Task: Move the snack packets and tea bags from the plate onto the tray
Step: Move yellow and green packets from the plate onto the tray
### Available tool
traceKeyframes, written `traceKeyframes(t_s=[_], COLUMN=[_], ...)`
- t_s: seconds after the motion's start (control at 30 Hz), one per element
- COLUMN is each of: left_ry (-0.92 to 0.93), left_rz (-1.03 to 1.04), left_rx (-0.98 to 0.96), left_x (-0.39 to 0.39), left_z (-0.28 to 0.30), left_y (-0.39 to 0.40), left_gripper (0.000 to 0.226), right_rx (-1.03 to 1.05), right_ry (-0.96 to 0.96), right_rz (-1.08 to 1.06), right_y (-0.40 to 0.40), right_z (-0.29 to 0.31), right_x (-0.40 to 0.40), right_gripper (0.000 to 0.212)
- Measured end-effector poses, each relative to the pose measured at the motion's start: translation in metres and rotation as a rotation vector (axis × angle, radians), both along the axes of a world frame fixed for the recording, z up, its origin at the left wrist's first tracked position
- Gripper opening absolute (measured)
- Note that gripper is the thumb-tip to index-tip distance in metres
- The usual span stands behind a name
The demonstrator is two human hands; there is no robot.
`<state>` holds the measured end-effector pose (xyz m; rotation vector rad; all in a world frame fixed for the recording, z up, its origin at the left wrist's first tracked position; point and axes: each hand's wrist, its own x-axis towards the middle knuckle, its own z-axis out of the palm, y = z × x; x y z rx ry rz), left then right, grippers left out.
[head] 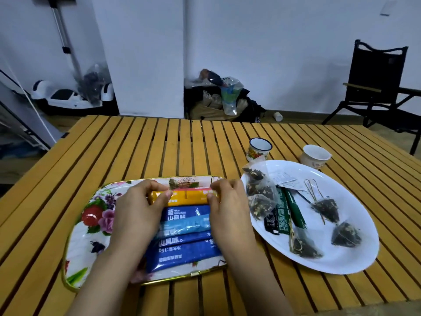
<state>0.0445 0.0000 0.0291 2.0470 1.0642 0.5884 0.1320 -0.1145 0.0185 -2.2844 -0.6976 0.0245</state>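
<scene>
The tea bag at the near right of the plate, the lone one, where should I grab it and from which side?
Likely from above: pinch the top point of the tea bag. It sits as a little pyramid on the plate, apart from the other bags, so its peak is free, and a low side approach would meet the plate's raised rim.

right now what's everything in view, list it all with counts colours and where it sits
tray: one, floral with gold rim, table's near left
orange packet: one, far end of the tray's row, pinched at both ends
blue packets: about four, dark and light blue, side by side on tray
plate: one, white, right of tray
tea bags: about six, clear pyramids, on plate
green sachets: about two, on plate
cups: two, white, behind plate
table: one, yellow slats
chair: one, black, far right
left hand: grips orange packet
right hand: grips orange packet
</scene>
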Motion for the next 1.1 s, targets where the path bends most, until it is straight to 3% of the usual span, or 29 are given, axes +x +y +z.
traceKeyframes(t_s=[0.13, 0.27, 0.47, 0.6, 0.73, 0.87, 0.97, 1.1], left_ry=[0.131, 0.153, 0.3, 0.212, -0.023, -0.128, -0.024, 0.164], left_rz=[0.005, -0.095, -0.243, -0.193, -0.177, -0.307, -0.415, -0.444], left_rx=[0.163, 0.275, 0.257, 0.305, 0.254, 0.119, 0.181, 0.323], left_x=[0.006, 0.01, 0.016, 0.016, 0.023, 0.042, 0.057, 0.073], left_z=[-0.013, -0.017, -0.031, -0.018, 0.003, 0.008, 0.0, -0.009], left_y=[0.002, -0.005, -0.004, -0.007, -0.03, -0.08, -0.114, -0.137], left_gripper=[0.03, 0.039, 0.046, 0.042, 0.027, 0.023, 0.019, 0.024], right_rx=[-0.191, -0.237, -0.238, -0.097, 0.08, 0.064, -0.073, -0.186], right_ry=[-0.068, -0.129, -0.133, -0.104, -0.108, 0.11, 0.3, 0.305], right_rz=[0.029, 0.079, 0.086, 0.031, -0.249, -0.506, -0.496, -0.497], right_y=[0.001, 0.003, 0.005, -0.004, -0.037, -0.085, -0.101, -0.105], right_z=[-0.006, -0.012, -0.018, -0.001, 0.024, 0.022, 0.012, -0.001], right_x=[0.0, 0.001, 0.0, 0.003, 0.023, 0.052, 0.065, 0.074], right_gripper=[0.034, 0.042, 0.042, 0.039, 0.032, 0.038, 0.03, 0.018])
